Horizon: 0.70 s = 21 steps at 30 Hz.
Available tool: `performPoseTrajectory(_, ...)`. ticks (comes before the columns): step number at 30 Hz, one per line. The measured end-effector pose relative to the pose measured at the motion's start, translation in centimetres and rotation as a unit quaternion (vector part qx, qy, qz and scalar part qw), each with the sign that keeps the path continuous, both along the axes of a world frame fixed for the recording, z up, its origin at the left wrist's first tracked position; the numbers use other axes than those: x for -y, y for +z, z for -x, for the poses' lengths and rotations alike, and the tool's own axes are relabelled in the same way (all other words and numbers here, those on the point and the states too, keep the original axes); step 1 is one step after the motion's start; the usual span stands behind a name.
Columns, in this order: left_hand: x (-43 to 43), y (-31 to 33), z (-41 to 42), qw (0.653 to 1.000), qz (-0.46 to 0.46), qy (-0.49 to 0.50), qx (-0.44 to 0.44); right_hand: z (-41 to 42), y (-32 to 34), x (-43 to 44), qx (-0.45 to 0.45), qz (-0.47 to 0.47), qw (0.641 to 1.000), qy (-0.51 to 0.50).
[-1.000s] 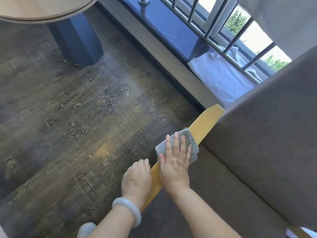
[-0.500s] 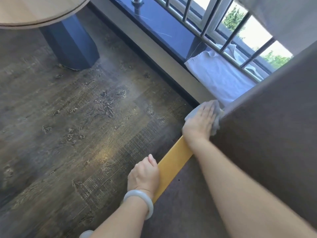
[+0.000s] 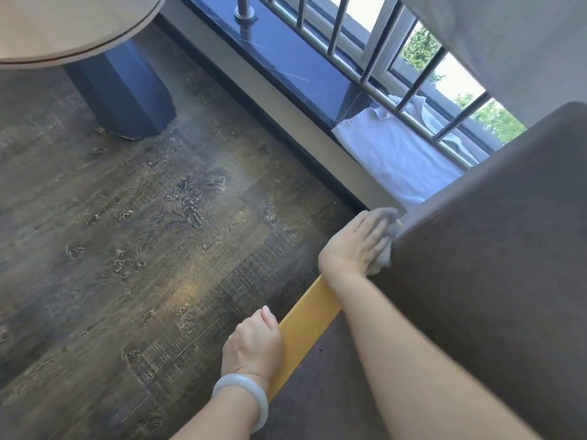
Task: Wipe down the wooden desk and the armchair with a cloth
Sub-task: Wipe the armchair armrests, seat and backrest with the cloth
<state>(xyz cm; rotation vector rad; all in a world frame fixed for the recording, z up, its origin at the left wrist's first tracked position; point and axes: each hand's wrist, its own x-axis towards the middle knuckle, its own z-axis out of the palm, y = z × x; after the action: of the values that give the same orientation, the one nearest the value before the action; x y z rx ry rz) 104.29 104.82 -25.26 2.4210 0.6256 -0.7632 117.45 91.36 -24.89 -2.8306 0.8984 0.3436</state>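
The armchair has a brown fabric back (image 3: 495,255) and a yellow wooden armrest (image 3: 306,325) that runs diagonally. My right hand (image 3: 355,242) presses a grey cloth (image 3: 386,246) flat on the far end of the armrest, right against the backrest; most of the cloth is hidden under the hand. My left hand (image 3: 254,342), with a pale bangle at the wrist, curls over the near part of the armrest. The round wooden desk top (image 3: 63,23) shows at the upper left on a dark blue pedestal (image 3: 124,93).
Dark wood-grain floor (image 3: 143,233) fills the left and centre. A dark window sill (image 3: 286,61) with metal bars (image 3: 374,55) runs along the back. A white cloth (image 3: 390,150) lies on the sill beside the chair back.
My right hand slid the cloth along the armrest from its middle to the far end by the backrest. My left hand kept its hold near the front.
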Motion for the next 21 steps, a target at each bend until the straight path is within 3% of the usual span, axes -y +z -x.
performPoseTrajectory(3,0.1,0.0,-0.1,1.0,-0.002,0.009,-0.009,3.8,-0.4,-1.7,0.009,-0.001,0.999,0.046)
performPoseTrajectory(6,0.1,0.0,-0.2,1.0,-0.019,0.0,-0.012,0.1,0.1,1.1,-0.043,0.032,0.997,0.062)
performPoseTrajectory(10,0.2,-0.1,-0.1,1.0,-0.022,-0.006,-0.006,-6.7,1.3,5.3,-0.128,0.054,0.99,-0.029)
performPoseTrajectory(13,0.2,-0.2,-0.1,1.0,-0.017,-0.003,-0.007,-7.4,1.8,6.0,-0.192,0.059,0.979,0.047)
performPoseTrajectory(21,0.2,-0.1,-0.1,1.0,-0.012,0.005,-0.012,1.4,0.6,1.9,-0.057,0.059,0.985,0.15)
